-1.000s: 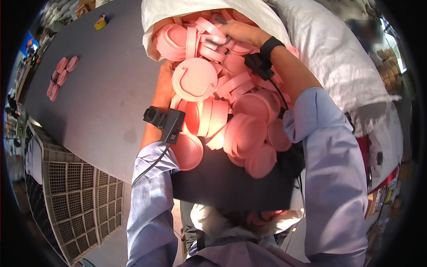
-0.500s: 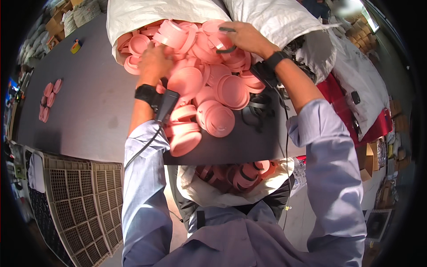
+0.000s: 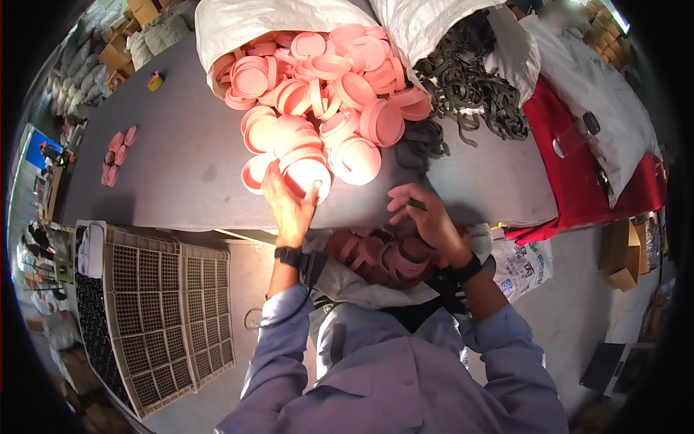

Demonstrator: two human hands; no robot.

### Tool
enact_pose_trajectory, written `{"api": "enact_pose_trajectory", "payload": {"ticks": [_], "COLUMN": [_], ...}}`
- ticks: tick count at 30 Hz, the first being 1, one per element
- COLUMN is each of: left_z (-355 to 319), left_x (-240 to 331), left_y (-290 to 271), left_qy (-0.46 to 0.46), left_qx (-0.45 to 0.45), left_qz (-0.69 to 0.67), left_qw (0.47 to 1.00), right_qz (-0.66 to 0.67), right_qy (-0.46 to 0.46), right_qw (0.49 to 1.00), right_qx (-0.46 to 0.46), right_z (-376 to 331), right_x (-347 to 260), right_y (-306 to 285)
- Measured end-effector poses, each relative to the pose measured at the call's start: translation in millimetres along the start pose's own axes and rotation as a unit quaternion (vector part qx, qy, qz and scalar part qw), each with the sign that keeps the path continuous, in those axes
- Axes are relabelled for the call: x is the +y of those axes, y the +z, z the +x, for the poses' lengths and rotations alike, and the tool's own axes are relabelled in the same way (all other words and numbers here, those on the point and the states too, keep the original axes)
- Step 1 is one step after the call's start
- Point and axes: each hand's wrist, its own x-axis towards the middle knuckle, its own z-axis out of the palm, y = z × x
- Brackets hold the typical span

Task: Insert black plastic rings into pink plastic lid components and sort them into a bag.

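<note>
A heap of pink round lids spills from a white sack onto the dark table. My left hand grips a pink lid at the near end of the heap, fingers on its left side and thumb on its right. My right hand is just off the near table edge, fingers curled, with a short black strap in it. Below the table edge, a lap sack holds pink lids, some with black straps across them. Black straps lie loose right of the heap.
Another white sack spills a tangle of black straps. Several pink pieces lie at the table's left, near a small yellow object. Beige plastic crates stand lower left. A red cloth covers the right side.
Both hands have come back from the far heap toward me. My left hand has taken hold of a near lid; the right has carried the black strap to the table edge. The view has shifted.
</note>
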Motion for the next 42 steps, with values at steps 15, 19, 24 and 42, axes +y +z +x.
{"api": "enact_pose_trajectory", "payload": {"ticks": [15, 19, 24, 42], "left_z": [-33.0, -33.9, -56.5, -117.0], "left_x": [6.1, 20.1, 53.9, 121.3], "left_y": [-26.7, -20.1, -15.6, -22.0], "left_qy": [0.021, -0.014, -0.033, -0.292], "left_qx": [0.045, 0.079, 0.043, -0.281], "left_qz": [0.074, -0.036, -0.163, -0.64], "left_qw": [0.996, 0.996, 0.985, 0.652], "right_qz": [0.022, 0.044, 0.226, -0.046], "right_qy": [0.063, 0.092, 0.14, -0.087], "right_qw": [0.997, 0.995, 0.962, 0.977], "right_qx": [0.038, 0.007, -0.059, 0.187], "right_z": [-28.0, -32.5, -48.8, -53.3], "right_x": [42.3, 32.2, 28.0, 18.3], "right_y": [5.2, 14.4, 41.2, 27.2]}}
